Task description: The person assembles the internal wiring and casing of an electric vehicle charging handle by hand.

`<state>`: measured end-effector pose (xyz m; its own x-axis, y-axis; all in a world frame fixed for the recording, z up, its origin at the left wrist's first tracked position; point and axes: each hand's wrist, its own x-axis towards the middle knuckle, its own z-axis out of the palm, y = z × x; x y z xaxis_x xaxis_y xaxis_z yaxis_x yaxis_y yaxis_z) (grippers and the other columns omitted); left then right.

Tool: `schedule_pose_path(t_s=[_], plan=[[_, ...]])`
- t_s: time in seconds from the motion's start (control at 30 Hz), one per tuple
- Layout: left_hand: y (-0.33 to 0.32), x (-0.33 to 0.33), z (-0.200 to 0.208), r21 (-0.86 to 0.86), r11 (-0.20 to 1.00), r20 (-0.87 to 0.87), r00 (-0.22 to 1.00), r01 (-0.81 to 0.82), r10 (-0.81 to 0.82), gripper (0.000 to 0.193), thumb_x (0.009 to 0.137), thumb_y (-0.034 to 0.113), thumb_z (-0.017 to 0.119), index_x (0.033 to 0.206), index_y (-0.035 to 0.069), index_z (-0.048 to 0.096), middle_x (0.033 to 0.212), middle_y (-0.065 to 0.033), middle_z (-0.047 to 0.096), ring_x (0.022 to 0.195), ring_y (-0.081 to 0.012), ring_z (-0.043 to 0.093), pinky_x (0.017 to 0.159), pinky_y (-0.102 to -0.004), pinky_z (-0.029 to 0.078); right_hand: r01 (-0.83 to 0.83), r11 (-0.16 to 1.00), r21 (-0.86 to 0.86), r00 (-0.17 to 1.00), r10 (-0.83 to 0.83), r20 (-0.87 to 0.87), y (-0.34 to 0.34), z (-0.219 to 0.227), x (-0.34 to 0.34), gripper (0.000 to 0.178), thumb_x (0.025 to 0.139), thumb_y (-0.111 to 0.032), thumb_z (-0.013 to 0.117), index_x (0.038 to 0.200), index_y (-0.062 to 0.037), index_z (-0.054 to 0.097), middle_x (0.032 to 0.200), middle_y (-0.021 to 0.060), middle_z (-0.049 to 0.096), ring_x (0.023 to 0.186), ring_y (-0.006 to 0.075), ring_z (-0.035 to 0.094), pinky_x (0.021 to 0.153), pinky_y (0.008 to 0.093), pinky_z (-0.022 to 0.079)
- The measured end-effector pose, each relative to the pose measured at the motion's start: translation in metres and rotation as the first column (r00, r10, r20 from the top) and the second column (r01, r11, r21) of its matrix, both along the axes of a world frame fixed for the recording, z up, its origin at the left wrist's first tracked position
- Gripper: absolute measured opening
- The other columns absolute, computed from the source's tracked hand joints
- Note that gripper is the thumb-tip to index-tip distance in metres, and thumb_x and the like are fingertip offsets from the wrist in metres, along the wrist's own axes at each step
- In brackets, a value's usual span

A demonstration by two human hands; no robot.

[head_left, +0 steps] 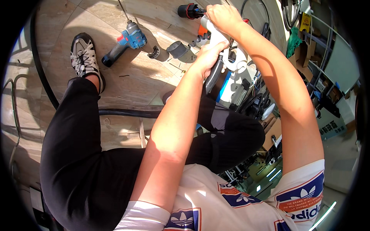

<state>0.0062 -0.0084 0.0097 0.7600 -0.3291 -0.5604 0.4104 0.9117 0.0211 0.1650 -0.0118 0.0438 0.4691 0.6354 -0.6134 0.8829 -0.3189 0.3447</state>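
Nearest the camera, a white shirt with blue and red printed patches (231, 200) is seen at the lower edge, and black trousers (84, 161) cover the bent legs, the left leg stretched over the tiled floor (115, 81) and ended by a black-and-white shoe (85, 57). From the lower edge both bare forearms are raised toward the upper middle. The left hand (210, 54) is closed around the lower part of a white plastic part (227, 50), with a dark handle-like piece (213, 77) running down just below the fist. The right hand (223, 17) is clenched over the top end of the same white plastic part, so the part is held between both hands, above the knees and in front of a white device with blue trim and dark cables (241, 90) that stands on the floor on the right. Whether the white part is joined to that device cannot be told. A black hose (127, 112) is laid across the floor beneath the left leg. Farther off, toward the upper edge of the floor, a blue cordless drill (125, 42) is lying on its side, with a small grey clamp (154, 52) just beside it and a grey pipe fitting (177, 49) near the left hand. A black-and-red round piece (189, 10) is lying at the upper edge, near the right hand. Shelving (323, 57) is seen at the far right
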Motion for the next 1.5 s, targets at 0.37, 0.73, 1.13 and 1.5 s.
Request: schedule_pose_path(t_s=[0.37, 0.73, 1.13, 1.5], plan=[[0.003, -0.001, -0.003, 0.012, 0.999, 0.049, 0.997, 0.053, -0.054, 0.038, 0.093, 0.032, 0.067, 0.114, 0.0, 0.064, 0.093, -0.0084, 0.069, 0.067, -0.014, 0.066, 0.053, -0.0294, 0.053, 0.356, 0.934, 0.031, 0.935, -0.356, 0.001, 0.043, 0.032, -0.028, 0.031, 0.083, -0.021, 0.063, 0.102, 0.0031, 0.064, 0.084, 0.0213, 0.071, 0.081, 0.0366, 0.071, 0.074, 0.0464, 0.055], [0.005, 0.0, -0.001, 0.007, 0.998, 0.031, 0.998, 0.063, -0.063, 0.035, 0.092, 0.029, 0.068, 0.11, -0.001, 0.065, 0.088, -0.0077, 0.068, 0.064, -0.0135, 0.065, 0.051, -0.03, 0.053, 0.321, 0.947, -0.012, 0.947, -0.321, -0.02, 0.031, 0.016, -0.019, 0.022, 0.079, -0.019, 0.065, 0.088, -0.0025, 0.076, 0.09, 0.0196, 0.073, 0.084, 0.0327, 0.073, 0.077, 0.0438, 0.056], [0.003, -0.002, -0.001, -0.011, 1.0, 0.031, 0.999, 0.024, -0.023, 0.032, 0.092, 0.029, 0.068, 0.107, 0.0, 0.065, 0.083, -0.0086, 0.069, 0.059, -0.0149, 0.065, 0.049, -0.0299, 0.053, 0.199, 0.946, 0.254, 0.979, -0.201, -0.019, 0.011, 0.006, -0.018, 0.022, 0.079, -0.022, 0.062, 0.087, -0.0025, 0.067, 0.091, 0.0218, 0.066, 0.083, 0.0369, 0.067, 0.075, 0.0483, 0.054], [0.008, 0.0, 0.0, -0.006, 0.999, 0.051, 0.997, 0.051, -0.051, 0.038, 0.093, 0.03, 0.066, 0.115, 0.0, 0.061, 0.089, -0.0092, 0.068, 0.064, -0.0158, 0.066, 0.049, -0.0308, 0.054, 0.082, 0.947, 0.312, 0.996, -0.063, -0.071, 0.005, -0.006, -0.009, 0.017, 0.076, -0.014, 0.061, 0.081, -0.0006, 0.07, 0.086, 0.0232, 0.067, 0.086, 0.0386, 0.067, 0.079, 0.047, 0.054]])
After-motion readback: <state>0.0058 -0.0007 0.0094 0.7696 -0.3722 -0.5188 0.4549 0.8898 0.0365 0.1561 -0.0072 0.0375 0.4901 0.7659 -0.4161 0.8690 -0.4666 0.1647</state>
